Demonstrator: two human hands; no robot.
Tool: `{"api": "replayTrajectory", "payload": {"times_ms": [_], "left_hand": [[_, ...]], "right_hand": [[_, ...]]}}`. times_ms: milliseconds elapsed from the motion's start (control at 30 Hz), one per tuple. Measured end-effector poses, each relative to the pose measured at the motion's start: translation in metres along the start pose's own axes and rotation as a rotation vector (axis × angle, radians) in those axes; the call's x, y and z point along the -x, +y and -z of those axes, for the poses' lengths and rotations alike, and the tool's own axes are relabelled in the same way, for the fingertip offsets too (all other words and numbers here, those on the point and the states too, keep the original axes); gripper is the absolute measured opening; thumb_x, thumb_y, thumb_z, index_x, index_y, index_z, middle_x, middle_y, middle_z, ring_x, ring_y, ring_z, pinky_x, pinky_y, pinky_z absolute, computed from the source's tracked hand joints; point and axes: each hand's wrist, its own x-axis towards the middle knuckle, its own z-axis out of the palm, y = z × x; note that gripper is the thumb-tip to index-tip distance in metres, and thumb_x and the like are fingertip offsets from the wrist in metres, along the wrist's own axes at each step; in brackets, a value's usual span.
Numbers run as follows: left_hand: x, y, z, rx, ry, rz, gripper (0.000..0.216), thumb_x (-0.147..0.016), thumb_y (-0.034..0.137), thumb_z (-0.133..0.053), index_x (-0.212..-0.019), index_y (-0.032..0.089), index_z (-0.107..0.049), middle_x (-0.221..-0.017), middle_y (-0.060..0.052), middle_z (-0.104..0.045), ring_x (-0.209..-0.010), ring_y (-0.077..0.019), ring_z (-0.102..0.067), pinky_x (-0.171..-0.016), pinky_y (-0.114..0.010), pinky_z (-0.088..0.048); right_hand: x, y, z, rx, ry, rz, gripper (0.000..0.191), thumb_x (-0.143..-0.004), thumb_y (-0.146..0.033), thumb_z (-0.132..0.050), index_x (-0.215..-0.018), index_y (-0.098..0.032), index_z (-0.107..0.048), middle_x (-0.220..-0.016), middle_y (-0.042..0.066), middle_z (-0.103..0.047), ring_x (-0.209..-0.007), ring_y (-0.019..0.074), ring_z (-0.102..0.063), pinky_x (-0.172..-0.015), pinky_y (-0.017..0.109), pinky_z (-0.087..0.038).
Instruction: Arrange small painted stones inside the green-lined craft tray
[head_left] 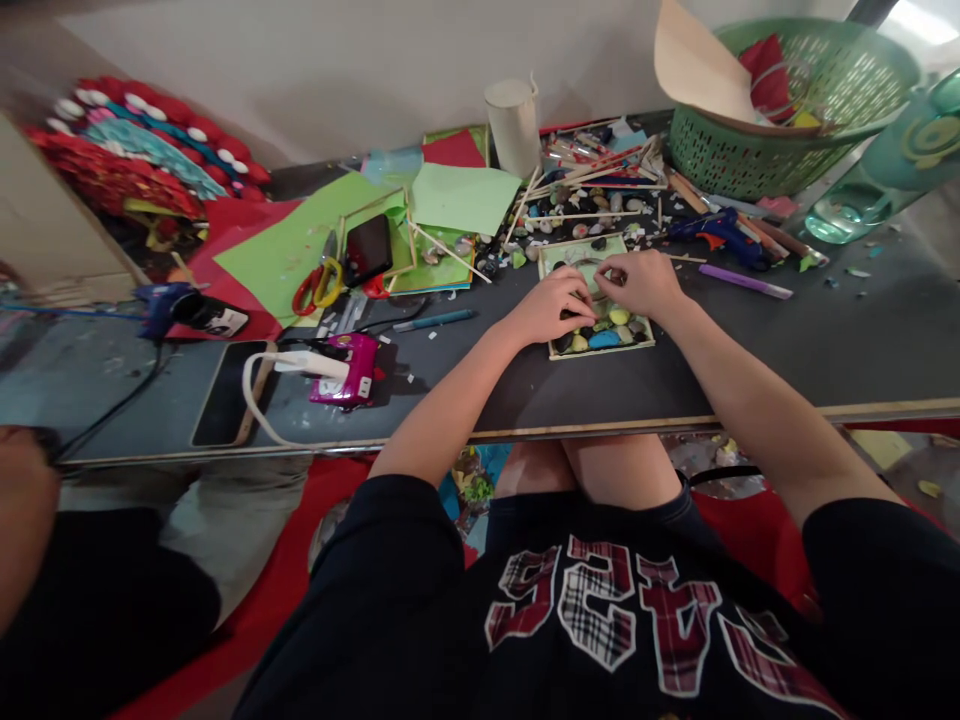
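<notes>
A small tray-like picture frame (601, 352) with thin pale stick edges lies flat on the dark table, close to its front edge. Painted and dark pebbles fill its near part, among them a blue pebble (604, 340) and a yellow-green pebble (619, 316). My left hand (553, 305) rests over the frame's left side, fingers bent together with the tips down by the pebbles. From the right, my right hand (639, 282) reaches over the frame, thumb and fingers pinched near a grey curved line on the pale backing. Whatever either hand grips is hidden by the fingers.
Behind the frame are loose pebbles, sticks and a white cylinder (514, 128). Rightward are a glue gun (724, 237), purple stick (745, 281), green basket (757, 160) and bottle (862, 185). Leftward lie scissors (328, 283), a pink power adapter (346, 372) and a phone (231, 392). Another person's arm (26, 510) shows left.
</notes>
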Motion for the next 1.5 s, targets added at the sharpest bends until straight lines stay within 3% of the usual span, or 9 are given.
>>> {"api": "replayTrajectory", "payload": {"times_ms": [167,333,533,700,800,1033,1300,1400,1500], "left_hand": [[0.004,-0.007,-0.004,0.084,0.045,0.040,0.016,-0.095,0.038,-0.074,-0.095,0.028,-0.085,-0.103,-0.010,-0.076,-0.115,-0.0278,-0.065,-0.104,-0.047,-0.056],[0.005,-0.007,-0.003,0.098,0.188,0.084,0.014,-0.095,0.035,-0.073,-0.105,0.032,-0.084,-0.111,-0.007,-0.078,-0.113,-0.0250,-0.068,-0.105,-0.048,-0.056],[0.004,-0.006,-0.003,0.048,0.116,0.050,0.006,-0.090,0.033,-0.080,-0.091,0.031,-0.085,-0.097,-0.005,-0.081,-0.107,-0.0252,-0.071,-0.097,-0.045,-0.058],[0.006,-0.004,-0.003,0.098,0.168,0.088,0.013,-0.092,0.035,-0.075,-0.086,0.027,-0.084,-0.094,-0.005,-0.081,-0.100,-0.0229,-0.073,-0.096,-0.042,-0.059],[0.005,-0.004,-0.003,0.053,0.223,0.160,0.018,-0.097,0.035,-0.067,-0.095,0.024,-0.083,-0.100,-0.007,-0.082,-0.103,-0.0230,-0.073,-0.096,-0.041,-0.059],[0.001,-0.003,-0.008,-0.081,0.102,0.209,0.025,-0.100,0.017,-0.056,-0.113,0.022,-0.078,-0.111,-0.009,-0.080,-0.111,-0.0232,-0.073,-0.097,-0.040,-0.059],[0.000,-0.004,-0.006,-0.039,0.221,0.326,0.027,-0.104,0.018,-0.049,-0.119,0.019,-0.072,-0.116,-0.010,-0.077,-0.111,-0.0227,-0.072,-0.097,-0.036,-0.058],[0.000,-0.006,-0.007,-0.046,0.215,0.301,0.025,-0.102,0.017,-0.054,-0.122,0.019,-0.069,-0.122,-0.011,-0.074,-0.119,-0.0241,-0.069,-0.102,-0.038,-0.057],[0.001,-0.010,-0.009,-0.106,0.281,0.251,0.024,-0.103,0.028,-0.059,-0.124,0.021,-0.067,-0.129,-0.013,-0.072,-0.128,-0.0274,-0.064,-0.111,-0.045,-0.053]], "right_hand": [[0.001,-0.002,-0.004,-0.075,0.013,0.015,0.027,-0.088,-0.035,-0.055,-0.083,-0.022,-0.077,-0.065,0.004,-0.069,-0.060,0.0162,-0.058,-0.064,0.029,-0.040],[0.013,-0.004,0.000,-0.058,0.061,0.023,0.033,-0.088,-0.038,-0.050,-0.084,-0.022,-0.078,-0.065,0.004,-0.070,-0.061,0.0175,-0.061,-0.064,0.029,-0.040],[0.020,-0.004,0.001,-0.096,0.220,-0.044,0.040,-0.091,-0.044,-0.047,-0.090,-0.020,-0.080,-0.063,0.004,-0.067,-0.060,0.0170,-0.060,-0.067,0.030,-0.044],[0.015,0.001,0.006,-0.101,0.151,-0.004,0.039,-0.091,-0.043,-0.047,-0.091,-0.020,-0.079,-0.065,0.005,-0.069,-0.062,0.0185,-0.062,-0.070,0.032,-0.046],[0.013,0.004,0.008,-0.100,0.110,-0.024,0.035,-0.090,-0.041,-0.051,-0.095,-0.021,-0.079,-0.069,0.005,-0.071,-0.066,0.0204,-0.063,-0.071,0.034,-0.047],[0.011,0.006,0.005,-0.093,0.012,0.235,0.033,-0.084,-0.039,-0.062,-0.107,-0.023,-0.079,-0.115,0.014,-0.074,-0.112,0.0339,-0.065,-0.104,0.051,-0.048],[0.008,0.008,0.002,-0.150,-0.073,0.245,0.029,-0.083,-0.036,-0.066,-0.105,-0.025,-0.082,-0.112,0.011,-0.079,-0.107,0.0325,-0.069,-0.100,0.051,-0.051],[0.008,0.007,0.003,-0.146,-0.099,0.266,0.020,-0.086,-0.035,-0.064,-0.089,-0.024,-0.081,-0.107,0.011,-0.080,-0.104,0.0313,-0.070,-0.100,0.051,-0.051],[0.008,0.006,0.002,-0.126,-0.076,0.238,0.021,-0.091,-0.031,-0.058,-0.093,-0.022,-0.077,-0.102,0.013,-0.079,-0.103,0.0317,-0.070,-0.099,0.051,-0.051]]}}
